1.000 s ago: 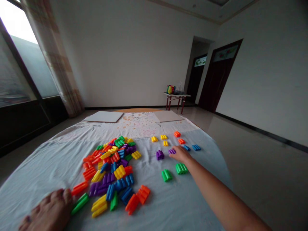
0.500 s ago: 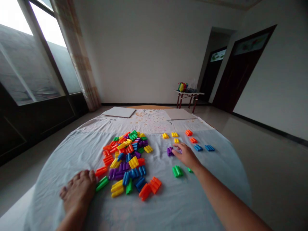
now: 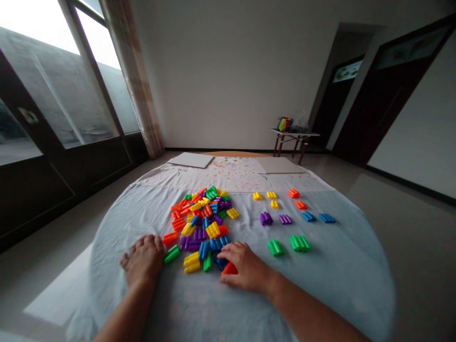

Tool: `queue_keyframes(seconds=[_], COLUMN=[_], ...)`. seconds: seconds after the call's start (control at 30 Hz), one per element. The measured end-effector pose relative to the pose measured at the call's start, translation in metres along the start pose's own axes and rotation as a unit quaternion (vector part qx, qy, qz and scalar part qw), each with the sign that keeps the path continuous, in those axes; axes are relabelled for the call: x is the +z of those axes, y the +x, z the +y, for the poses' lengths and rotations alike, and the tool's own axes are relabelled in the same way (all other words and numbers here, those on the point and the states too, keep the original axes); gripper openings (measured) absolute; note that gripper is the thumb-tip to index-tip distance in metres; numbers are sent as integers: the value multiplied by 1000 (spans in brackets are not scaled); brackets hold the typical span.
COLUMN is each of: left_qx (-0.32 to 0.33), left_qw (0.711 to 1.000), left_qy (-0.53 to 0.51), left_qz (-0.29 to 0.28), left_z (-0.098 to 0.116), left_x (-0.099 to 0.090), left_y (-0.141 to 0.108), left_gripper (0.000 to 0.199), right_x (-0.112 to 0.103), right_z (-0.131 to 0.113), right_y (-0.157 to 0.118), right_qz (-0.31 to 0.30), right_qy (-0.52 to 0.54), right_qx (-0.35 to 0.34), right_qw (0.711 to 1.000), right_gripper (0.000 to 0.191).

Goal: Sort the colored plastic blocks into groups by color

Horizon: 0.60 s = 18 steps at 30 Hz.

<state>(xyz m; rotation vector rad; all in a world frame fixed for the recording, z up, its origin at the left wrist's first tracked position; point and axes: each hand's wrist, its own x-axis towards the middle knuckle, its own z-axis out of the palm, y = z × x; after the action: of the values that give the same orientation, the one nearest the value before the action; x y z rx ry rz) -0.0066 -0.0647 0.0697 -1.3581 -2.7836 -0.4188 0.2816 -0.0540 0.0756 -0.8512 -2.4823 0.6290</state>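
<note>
R hand (image 3: 247, 267) had moved off the sorted rows since the earlier view & was now at the near edge of the pile of plastic blocks (image 3: 203, 228). Its fingers (image 3: 237, 254) were curled close together over an orange block (image 3: 230, 269), which looked held; the block sat at the pile's near edge, w/ a blue block (image 3: 221, 263) tucked just behind it.

L hand (image 3: 142, 260) was further in from the tabletop's near edge than before, resting on the pale blue cloth (image 3: 320, 289) w/ fingers slightly spread & nothing in them. It lay just beside a green block (image 3: 172, 254), left of the pile.

Sorted rows on the right side of the tabletop were now unblocked by the R arm: two purple groups (image 3: 275, 219) side by side, and two green groups (image 3: 289, 245) below them, w/ yellow blocks (image 3: 265, 196), orange blocks (image 3: 297, 198) & blue blocks (image 3: 317, 217) further along.

Two white boards (image 3: 231, 162) lay at the far edge of the tabletop. A small red-legged table (image 3: 294, 140) stood further back, w/ a colorful bag (image 3: 283, 124) on it.
</note>
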Motion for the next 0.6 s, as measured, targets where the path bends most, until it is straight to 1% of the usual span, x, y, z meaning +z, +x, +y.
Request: queue_keyframes(seconds=[0.1, 0.27, 0.4, 0.47, 0.53, 0.6], left_qx=[-2, -2, -1, -4, -6, -4], left_qw=[1000, 1000, 1000, 1000, 1000, 1000], left_qy=[1, -1, -8, -13, -17, -11], left_qz=[-2, -10, -18, -21, -25, -29], left_z=[0, 1, 0, -1, -5, -11], left_x=[0, -4, -5, -3, 0, 4], left_y=[-1, -1, 1, 3, 7, 15], left_gripper=[57, 56, 57, 58, 59, 58], right_x=[-2, -11, -8, -6, -4, -4], right_z=[5, 10, 8, 8, 8, 9], right_y=[-4, -8, -7, -5, -3, -3], right_qz=[-3, 18, 64, 65, 56, 60], right_qy=[-33, -59, -78, -93, -98, -92], right_qx=[8, 34, 79, 93, 84, 59], right_qw=[999, 997, 992, 989, 990, 992], right_gripper=[36, 31, 39, 36, 34, 40])
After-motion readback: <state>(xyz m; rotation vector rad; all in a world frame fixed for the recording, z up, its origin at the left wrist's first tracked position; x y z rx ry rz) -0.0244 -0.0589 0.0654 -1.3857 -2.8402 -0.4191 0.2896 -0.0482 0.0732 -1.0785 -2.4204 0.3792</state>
